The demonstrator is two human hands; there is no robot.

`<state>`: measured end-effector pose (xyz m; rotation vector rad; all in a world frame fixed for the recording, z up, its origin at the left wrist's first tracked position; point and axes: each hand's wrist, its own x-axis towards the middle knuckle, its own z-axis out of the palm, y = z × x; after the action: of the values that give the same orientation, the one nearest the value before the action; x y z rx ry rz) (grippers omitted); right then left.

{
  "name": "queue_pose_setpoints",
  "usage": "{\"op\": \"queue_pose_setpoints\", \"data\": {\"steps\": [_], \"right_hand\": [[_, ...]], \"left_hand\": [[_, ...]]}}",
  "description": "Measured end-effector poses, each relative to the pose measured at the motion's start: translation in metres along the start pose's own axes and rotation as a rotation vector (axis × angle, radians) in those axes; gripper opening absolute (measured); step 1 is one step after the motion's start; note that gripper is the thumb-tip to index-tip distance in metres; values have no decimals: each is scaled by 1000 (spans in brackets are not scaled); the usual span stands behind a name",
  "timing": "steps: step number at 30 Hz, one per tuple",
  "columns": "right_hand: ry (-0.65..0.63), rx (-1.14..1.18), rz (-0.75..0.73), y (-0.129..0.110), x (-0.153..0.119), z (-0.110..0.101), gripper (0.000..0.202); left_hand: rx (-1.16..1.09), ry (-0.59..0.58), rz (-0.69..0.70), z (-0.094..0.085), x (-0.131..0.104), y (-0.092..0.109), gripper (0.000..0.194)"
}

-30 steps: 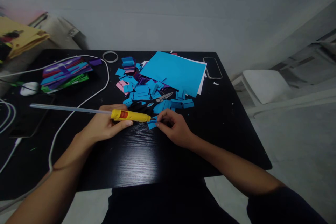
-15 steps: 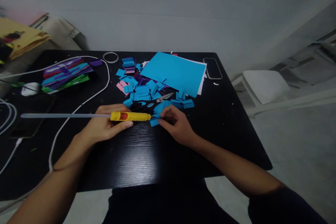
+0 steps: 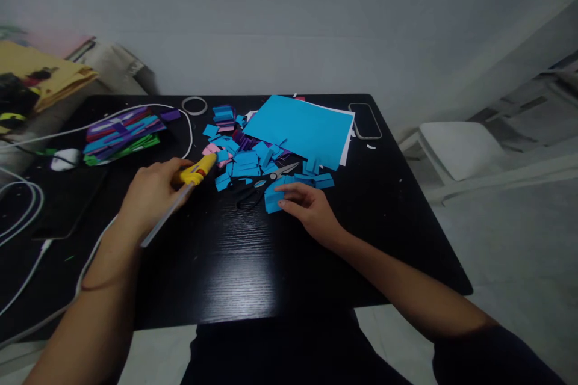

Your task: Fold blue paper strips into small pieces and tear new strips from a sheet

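Note:
My left hand (image 3: 156, 192) is wrapped round a yellow glue gun (image 3: 198, 171), whose nozzle end points up and right while a translucent glue stick slants out of its back toward me. My right hand (image 3: 311, 210) pinches a small blue paper piece (image 3: 273, 200) between thumb and fingers. Just left of that piece lie black-handled scissors (image 3: 271, 177), blades pointing right. Many small blue folded papers (image 3: 246, 159) are heaped behind the scissors, with some pink and purple ones among them.
Blue sheets (image 3: 300, 126) lie behind the heap, and a phone (image 3: 365, 120) at the back right. A tape ring (image 3: 194, 106) is at the back. Coloured paper bundles (image 3: 124, 132), a white cable (image 3: 192, 132) and a dark phone (image 3: 67, 210) are on the left.
My left hand has drawn the glue gun left, away from the blue piece, and turned it so its nozzle points up and right. My right hand has stayed nearly in place with the paper.

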<state>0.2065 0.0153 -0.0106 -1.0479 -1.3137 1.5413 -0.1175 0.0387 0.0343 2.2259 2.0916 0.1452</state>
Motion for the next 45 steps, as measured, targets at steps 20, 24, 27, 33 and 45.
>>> {"op": "queue_pose_setpoints", "data": {"steps": [20,24,27,33,45], "right_hand": [[-20,-3,57,7,4,-2,16],[-36,-19,47,8,4,-3,15],[-55,-15,40,7,5,-2,15],[-175,-5,-9,0,15,9,32],[-488,443,235,-24,87,63,43]], "left_hand": [[-325,91,-165,-9,-5,-9,41],[-348,-53,-68,-9,-6,-8,40],[-483,-111,-3,-13,-8,-6,39],[-705,-84,59,-33,-11,-3,39],[-927,-164,125,-38,-14,-12,34]]}}
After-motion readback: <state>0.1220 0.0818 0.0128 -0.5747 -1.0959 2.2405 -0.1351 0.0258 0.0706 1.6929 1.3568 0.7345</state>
